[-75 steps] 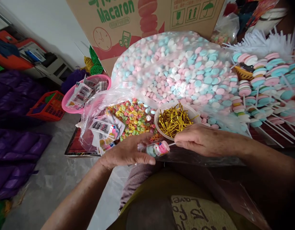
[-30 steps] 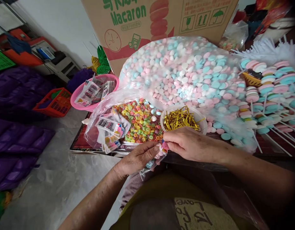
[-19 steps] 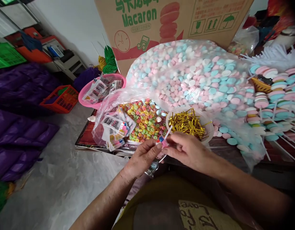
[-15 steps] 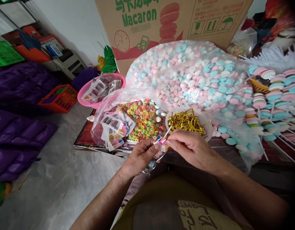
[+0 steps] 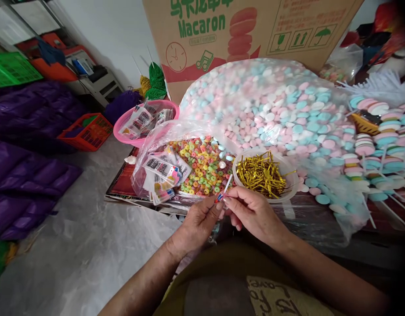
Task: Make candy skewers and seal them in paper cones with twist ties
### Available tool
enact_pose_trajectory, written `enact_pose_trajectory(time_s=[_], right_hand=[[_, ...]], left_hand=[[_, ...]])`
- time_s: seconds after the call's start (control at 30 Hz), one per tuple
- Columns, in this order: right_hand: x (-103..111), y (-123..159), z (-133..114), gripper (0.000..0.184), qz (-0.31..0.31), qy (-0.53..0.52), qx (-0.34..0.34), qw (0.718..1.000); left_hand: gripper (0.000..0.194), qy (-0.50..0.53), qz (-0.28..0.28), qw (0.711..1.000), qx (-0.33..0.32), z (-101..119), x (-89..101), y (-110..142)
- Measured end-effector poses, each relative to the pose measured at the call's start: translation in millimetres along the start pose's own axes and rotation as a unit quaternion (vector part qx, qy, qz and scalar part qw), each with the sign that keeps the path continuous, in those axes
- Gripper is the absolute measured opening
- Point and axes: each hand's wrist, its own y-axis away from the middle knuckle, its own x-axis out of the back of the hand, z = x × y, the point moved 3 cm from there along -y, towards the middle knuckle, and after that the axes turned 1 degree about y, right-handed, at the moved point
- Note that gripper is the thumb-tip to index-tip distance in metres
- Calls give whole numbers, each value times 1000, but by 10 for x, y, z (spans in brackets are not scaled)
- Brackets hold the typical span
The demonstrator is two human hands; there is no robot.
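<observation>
Both hands meet in front of me at the table's near edge, around a white stick [image 5: 228, 182] that slants upward. A small printed plastic bag [image 5: 218, 199] is gathered at the stick's base. My left hand [image 5: 199, 221] is closed, thumb and fingers pinching the bag's neck. Against the same spot, my right hand [image 5: 255, 215] pinches the gathered bag with thumb and index finger. The bag's lower part hangs beneath the hands, mostly hidden. Just beyond the right hand stands a clear round tub [image 5: 291, 186] of gold twist ties [image 5: 262, 173].
Colourful ring-shaped candies [image 5: 202, 169] lie in an opened plastic bag, with printed bags [image 5: 163, 171] on top. A large sack of pastel candies [image 5: 275, 114] lies behind, before a Macaron carton [image 5: 202, 57]. Stacked candy sticks [image 5: 387, 136] are at right; a pink basket [image 5: 123, 134] is at left.
The right hand has closed in on the left, its fingers now curled tighter at the bag's neck. My view has shifted slightly, so the table contents appear further right.
</observation>
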Motion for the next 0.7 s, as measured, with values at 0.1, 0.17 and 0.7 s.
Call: enact_pose_trajectory(time_s=[0.1,0.17,0.7], right_hand=[[-37,5,47,20,-13,-21,-42,999],[-40,-4,57,19,-33,-3,-59,998],[-106,209,82,21,-150,579,438,671]], left_hand=[[34,32,-115,993,18,35,-19,28],[32,-28,-144,989,3,80,0,26],[28,-100,-281,954,39,-48,70,140]])
